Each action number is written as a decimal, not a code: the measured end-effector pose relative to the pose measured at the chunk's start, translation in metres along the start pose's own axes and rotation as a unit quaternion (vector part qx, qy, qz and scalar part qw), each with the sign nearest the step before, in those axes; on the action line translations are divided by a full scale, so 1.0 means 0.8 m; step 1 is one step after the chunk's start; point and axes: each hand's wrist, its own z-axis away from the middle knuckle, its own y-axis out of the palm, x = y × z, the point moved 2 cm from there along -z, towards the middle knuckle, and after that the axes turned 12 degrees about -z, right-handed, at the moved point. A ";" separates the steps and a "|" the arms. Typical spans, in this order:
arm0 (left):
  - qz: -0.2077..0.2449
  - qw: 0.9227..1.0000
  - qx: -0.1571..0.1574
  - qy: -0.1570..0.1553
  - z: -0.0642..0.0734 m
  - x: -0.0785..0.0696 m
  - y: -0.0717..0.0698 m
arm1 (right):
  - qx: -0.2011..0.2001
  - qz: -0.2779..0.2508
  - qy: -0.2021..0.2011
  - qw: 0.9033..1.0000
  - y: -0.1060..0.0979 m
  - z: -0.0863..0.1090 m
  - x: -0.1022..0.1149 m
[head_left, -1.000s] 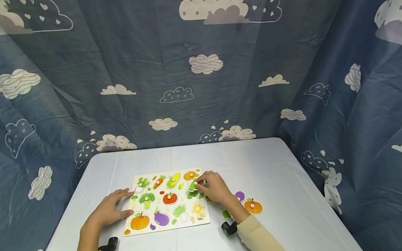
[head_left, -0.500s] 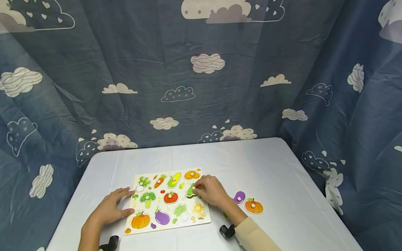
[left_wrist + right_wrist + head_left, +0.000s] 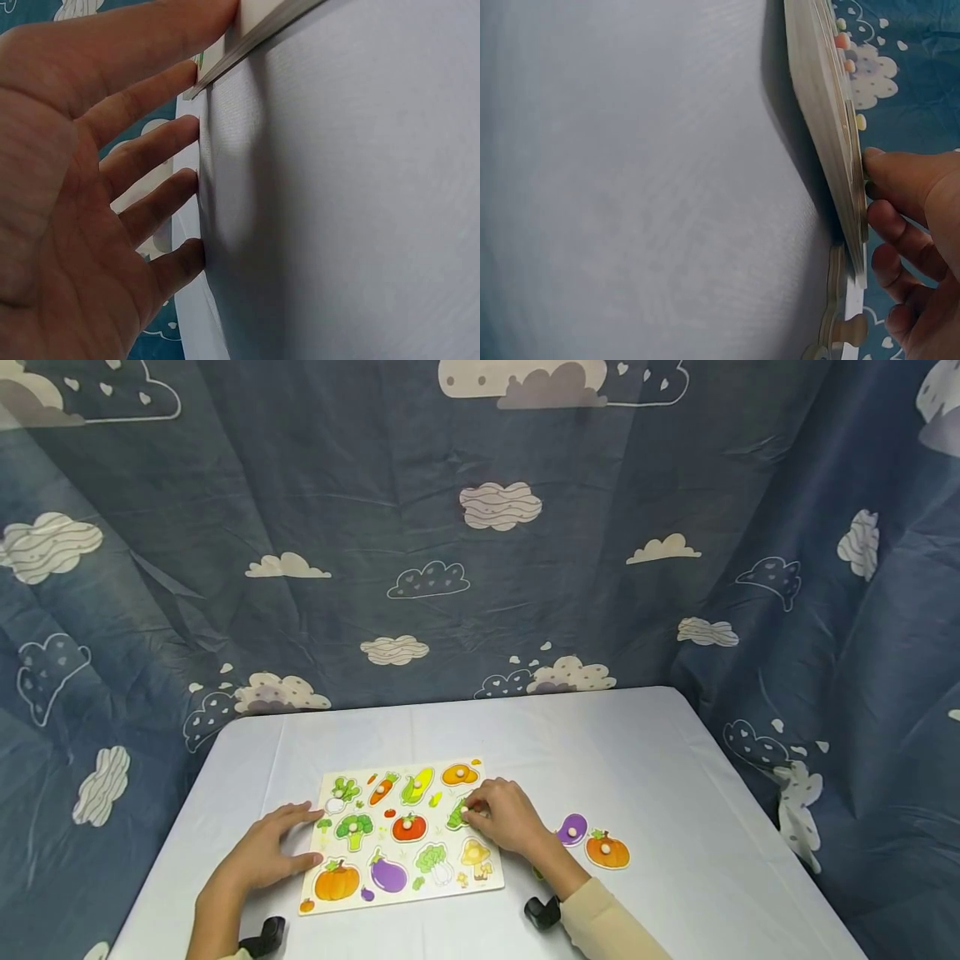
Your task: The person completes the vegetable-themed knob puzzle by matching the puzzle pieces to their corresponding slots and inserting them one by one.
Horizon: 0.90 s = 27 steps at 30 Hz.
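Observation:
A wooden vegetable puzzle board (image 3: pixel 408 896) lies flat on the white table. My left hand (image 3: pixel 264 853) rests at its left edge with fingers spread, thumb and forefinger touching the rim; in the left wrist view the other fingers (image 3: pixel 154 146) stay off the board. My right hand (image 3: pixel 510 817) is at the board's right side, thumb and fingertips pinching a green vegetable puzzle piece (image 3: pixel 456 817) by its knob. That piece lies over its place in the middle row, its right part hidden by the fingers. In the right wrist view its edge (image 3: pixel 859 180) shows against the board.
Right of the board lie an eggplant piece (image 3: pixel 573 827) and a pumpkin piece (image 3: pixel 609 852). Part of another green piece (image 3: pixel 537 874) peeks out beside the right forearm. Knobbed pieces such as a tomato (image 3: pixel 408 827) and a corn cob (image 3: pixel 417 786) sit in the board.
The right hand has brought the green piece slightly down and left, from held above the board to lying at its place. The left hand keeps its position at the edge.

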 end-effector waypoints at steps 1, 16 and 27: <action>0.001 1.000 0.000 0.001 0.000 0.000 0.000 | 0.000 0.001 0.000 1.000 0.000 0.000 0.000; -0.001 1.000 0.005 -0.004 -0.001 0.000 0.000 | 0.005 0.026 0.000 1.000 0.002 -0.002 0.001; -0.005 1.000 -0.008 0.001 0.000 0.002 0.003 | 0.003 0.030 -0.017 0.999 0.004 -0.003 0.001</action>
